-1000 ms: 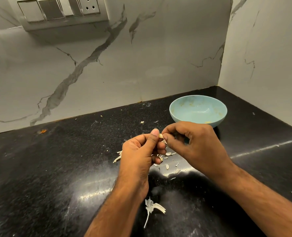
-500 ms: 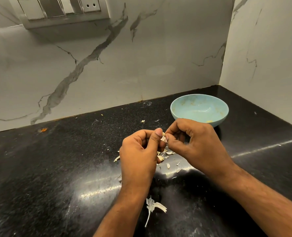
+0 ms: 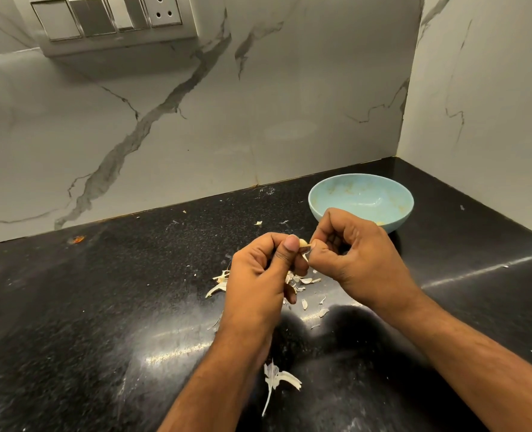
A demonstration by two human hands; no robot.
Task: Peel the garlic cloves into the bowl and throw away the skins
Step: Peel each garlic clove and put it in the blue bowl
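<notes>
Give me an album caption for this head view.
Both hands peel a garlic clove over scattered skins, near a blue bowl.

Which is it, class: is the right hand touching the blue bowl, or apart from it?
Cannot tell. In the head view the right hand overlaps the blue bowl's near rim, hiding any gap.

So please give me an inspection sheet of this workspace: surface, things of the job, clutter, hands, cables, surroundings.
Surface: black speckled countertop, glossy, with fine crumbs.
Job's things: garlic clove held between both hands; light blue bowl behind them, contents hard to tell.
Clutter: garlic skins scattered under the hands; skin piece nearer the person.
Hands: left hand grips the clove; right hand pinches its skin.
Cables: nothing seen.
Surroundings: marble-pattern wall; switch panel with socket.
</notes>
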